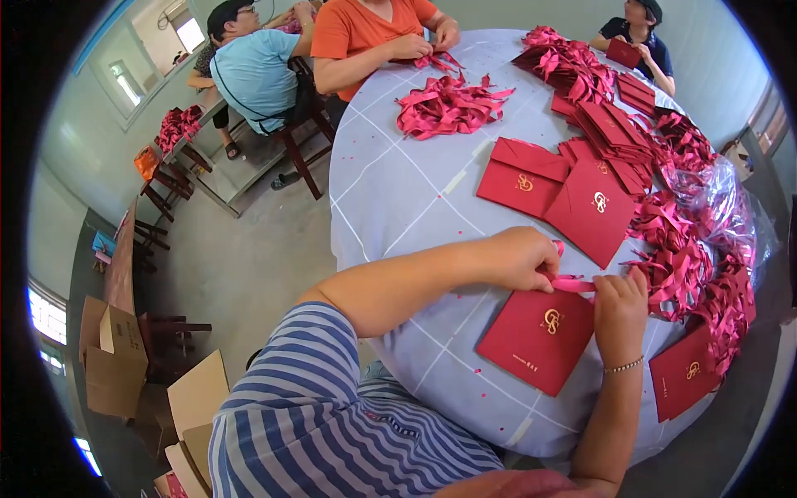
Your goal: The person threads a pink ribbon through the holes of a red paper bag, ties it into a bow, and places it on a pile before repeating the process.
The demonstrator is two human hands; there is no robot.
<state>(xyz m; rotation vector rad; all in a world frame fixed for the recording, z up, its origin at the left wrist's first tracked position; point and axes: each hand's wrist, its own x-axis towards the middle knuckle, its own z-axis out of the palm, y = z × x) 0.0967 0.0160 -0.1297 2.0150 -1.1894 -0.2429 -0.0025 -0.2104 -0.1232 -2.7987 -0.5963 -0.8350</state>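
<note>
A pink ribbon [573, 285] stretches between my two hands, just above the top edge of a red paper envelope [531, 344] with a gold logo. My left hand [523, 256] pinches the ribbon at its left end, with a loose bit standing up over the fingers. On the other side my right hand [619, 303], with a beaded bracelet at the wrist, has its fingers closed on the ribbon near the envelope's top right corner. More red envelopes [594, 207] lie just beyond my hands, overlapping each other. Tangled ribbons [672, 278] lie right of my right hand.
The round table has a grey checked cloth [398, 199]. Ribbon piles [455, 106], envelope stacks [610, 124] and a clear plastic bag [730, 207] lie on it. A person in orange [369, 41] handles ribbons opposite; others sit farther off. Cardboard boxes [112, 357] stand at left.
</note>
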